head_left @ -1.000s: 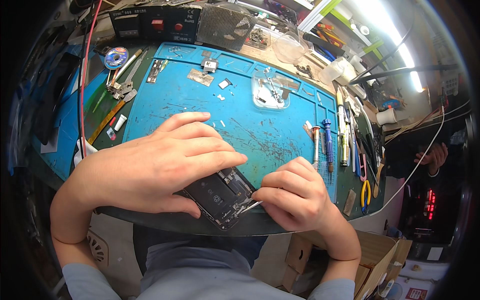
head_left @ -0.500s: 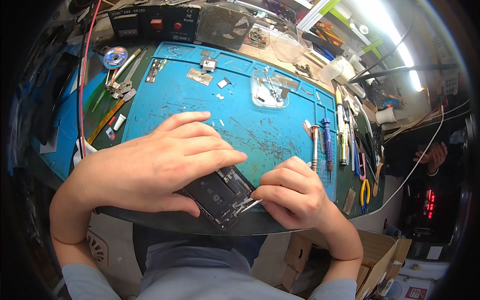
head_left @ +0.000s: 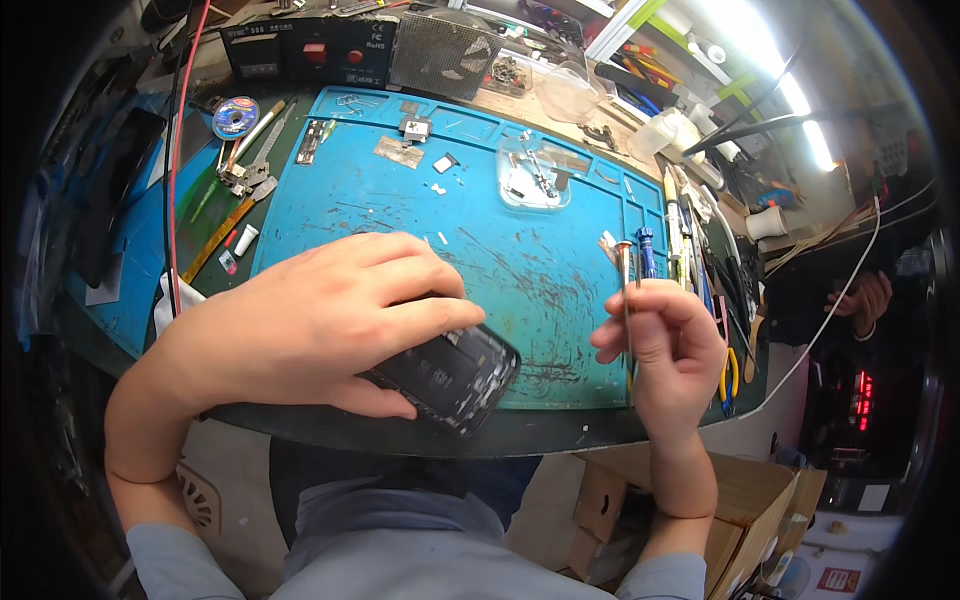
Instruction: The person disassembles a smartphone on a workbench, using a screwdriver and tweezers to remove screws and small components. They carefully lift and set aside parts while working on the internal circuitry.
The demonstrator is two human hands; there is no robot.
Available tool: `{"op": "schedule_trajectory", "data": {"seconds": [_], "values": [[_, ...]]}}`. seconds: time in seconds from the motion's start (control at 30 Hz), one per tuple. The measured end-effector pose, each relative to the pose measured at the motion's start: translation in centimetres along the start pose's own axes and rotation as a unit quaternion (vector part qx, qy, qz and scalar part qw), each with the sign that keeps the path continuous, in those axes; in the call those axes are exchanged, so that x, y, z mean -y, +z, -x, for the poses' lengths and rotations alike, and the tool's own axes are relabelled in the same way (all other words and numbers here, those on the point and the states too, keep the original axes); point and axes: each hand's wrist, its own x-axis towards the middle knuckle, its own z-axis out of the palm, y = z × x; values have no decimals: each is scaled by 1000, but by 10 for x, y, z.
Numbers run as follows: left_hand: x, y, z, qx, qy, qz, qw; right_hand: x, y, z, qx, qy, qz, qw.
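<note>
A black smartphone point(head_left: 440, 375) with its inside laid bare lies tilted near the bench's front edge. My left hand point(head_left: 340, 320) closes over its far left side, fingers on one edge and thumb on the other. Apart from the phone, to its right, my right hand point(head_left: 668, 350) is raised with the fingers curled. A thin, dark metal tool point(head_left: 628, 335) stands upright at its fingertips; its exact kind is blurred. Just behind that hand are a copper-topped screwdriver point(head_left: 625, 255) and a blue screwdriver point(head_left: 646, 250), both partly covered.
A blue work mat point(head_left: 540, 280) covers the bench. On it stand a clear tray of small metal parts point(head_left: 532, 178) and loose small pieces. Yellow-handled pliers point(head_left: 731, 380) and several tools line the right; a solder spool point(head_left: 235, 117) and caliper-like tools lie left.
My right hand has left the phone's lower right corner and moved right and up, turning palm inward toward the screwdrivers. My left hand still holds the phone, which has shifted slightly.
</note>
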Motion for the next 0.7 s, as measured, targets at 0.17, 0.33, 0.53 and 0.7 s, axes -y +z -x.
{"op": "schedule_trajectory", "data": {"seconds": [0.17,0.33,0.53,0.7], "values": [[-9,6,-3,-35,-20,-58,997,11,-4,25,66,112,-110,985],[-8,7,-3,-36,-18,-74,996,17,4,28,252,-152,214,931],[-6,6,-1,-34,-13,-71,997,6,21,27,247,-197,238,918],[-5,7,0,-35,-12,-68,997,1,22,28,248,-195,238,919]]}}
